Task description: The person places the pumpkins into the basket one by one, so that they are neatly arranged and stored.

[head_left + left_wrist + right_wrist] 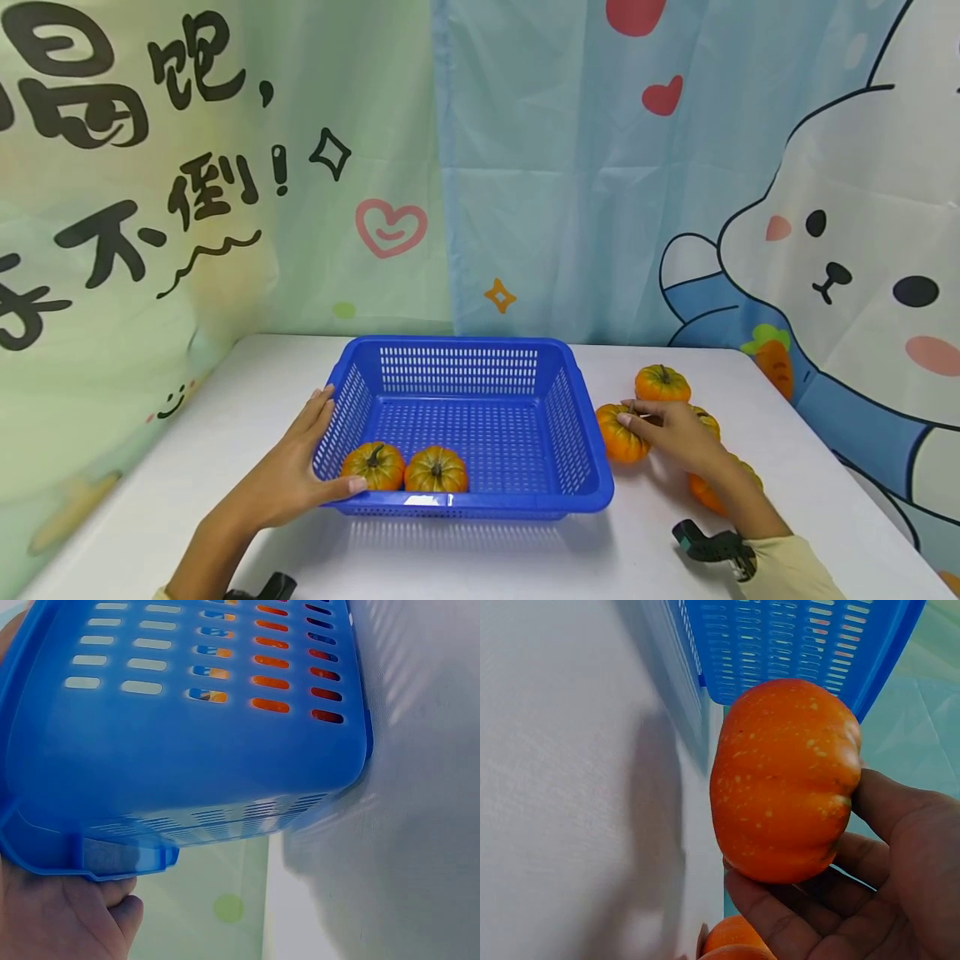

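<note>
A blue plastic basket (525, 502) with slotted walls stands on the white table. Inside, along its front wall, two small orange pumpkins (375, 467) (437, 472) sit side by side. My left hand (296, 471) holds the basket's front left corner, thumb over the front rim and fingers along the left side. In the left wrist view, orange shows through the basket wall (187, 757). Just outside the basket's right wall, my right hand (678, 433) grips another orange pumpkin (621, 439), thumb on one side and fingers on the other, as the right wrist view shows.
Right of the basket are more pumpkins: one at the back (662, 383), one partly behind my right hand (708, 422), and one partly behind my forearm (708, 493). A printed curtain (525, 208) hangs behind the table (480, 562). A black device (712, 546) is on my right wrist.
</note>
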Demonstrator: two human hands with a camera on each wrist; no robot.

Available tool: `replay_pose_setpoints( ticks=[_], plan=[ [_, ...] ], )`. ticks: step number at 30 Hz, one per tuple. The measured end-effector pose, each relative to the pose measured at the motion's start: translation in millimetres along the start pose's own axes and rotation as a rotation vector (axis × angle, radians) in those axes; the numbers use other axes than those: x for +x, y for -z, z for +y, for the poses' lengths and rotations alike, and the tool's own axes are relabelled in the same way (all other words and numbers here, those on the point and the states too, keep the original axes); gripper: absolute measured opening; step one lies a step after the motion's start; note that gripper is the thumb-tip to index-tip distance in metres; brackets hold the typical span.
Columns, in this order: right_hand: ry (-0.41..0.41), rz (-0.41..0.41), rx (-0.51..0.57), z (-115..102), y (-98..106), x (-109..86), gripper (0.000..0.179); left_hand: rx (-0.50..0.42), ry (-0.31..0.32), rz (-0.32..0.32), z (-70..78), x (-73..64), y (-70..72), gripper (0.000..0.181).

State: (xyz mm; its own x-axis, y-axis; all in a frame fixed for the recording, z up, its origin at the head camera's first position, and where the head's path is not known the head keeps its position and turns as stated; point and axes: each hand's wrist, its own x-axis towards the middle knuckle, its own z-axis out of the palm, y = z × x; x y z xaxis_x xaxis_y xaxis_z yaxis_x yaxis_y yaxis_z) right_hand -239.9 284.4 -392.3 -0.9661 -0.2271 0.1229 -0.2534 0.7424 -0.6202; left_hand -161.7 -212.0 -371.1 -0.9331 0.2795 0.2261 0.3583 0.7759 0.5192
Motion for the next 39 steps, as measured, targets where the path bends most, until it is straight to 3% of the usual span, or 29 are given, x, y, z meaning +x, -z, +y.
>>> replay_pose_setpoints(
  ticks=[13,21,27,39],
  plan=[
    [-0.07,0.033,0.016,-14,11,-1.7,0.059,0.007,0.01,0.001,-2.6,1.1,-0.7,0.113],
    [-0.129,0.028,0.083,-21,20,-5.6,0.066,0.023,0.005,0.003,-1.0,-0.1,-0.4,0.112],
    [-0.141,0.032,0.139,-20,24,-5.4,0.069,0.019,0.004,0.001,-2.0,0.4,-0.6,0.112],
    [-0.107,0.041,0.145,-22,34,-5.3,0.067,0.013,-0.002,0.004,-3.7,1.2,-0.9,0.112]
  ],
)
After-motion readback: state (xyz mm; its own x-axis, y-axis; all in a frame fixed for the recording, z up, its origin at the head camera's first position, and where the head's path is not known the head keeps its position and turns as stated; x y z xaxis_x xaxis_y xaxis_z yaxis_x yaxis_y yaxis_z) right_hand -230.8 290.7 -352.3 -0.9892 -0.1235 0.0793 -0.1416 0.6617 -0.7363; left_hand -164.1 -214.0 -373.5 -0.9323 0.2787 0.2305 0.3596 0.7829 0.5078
